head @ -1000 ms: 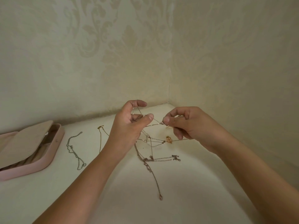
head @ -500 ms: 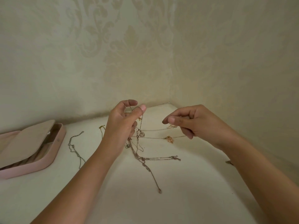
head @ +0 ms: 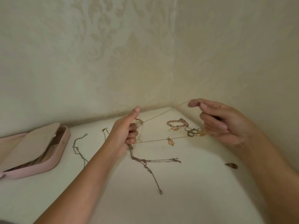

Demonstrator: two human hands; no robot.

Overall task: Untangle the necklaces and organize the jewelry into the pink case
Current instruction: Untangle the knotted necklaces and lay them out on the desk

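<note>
Hands, close together over the knot half a second ago, now stand well apart. The right hand (head: 226, 126) has swung out toward the wall corner, while the left hand (head: 124, 136) stays near the middle, thumb raised.

Item: fine gold necklace (head: 153, 140). It is drawn out as a long loop between the hands. The low strand carries the pendant (head: 171, 141); the higher strand runs to the right forefinger.
- Left hand: curled fingers grip the near end together with the tangle of chains (head: 145, 160), whose tails trail on the worktop (head: 202, 199).
- Right hand: fingers curl on the far end. Whether they pinch or merely hook it is blurred; probably hooked.

Newly uncovered near the corner: beaded bracelet (head: 177, 122) and rings (head: 192, 131), lying loose.

Item: silver chain (head: 79, 147). Already separate, it lies between the left arm and the pink case (head: 53, 160), which sits open at the left edge.

Assessment: the gold necklace looks nearly clear of the knot. The remaining chains are still tangled, and filling the case has yet to come.
</note>
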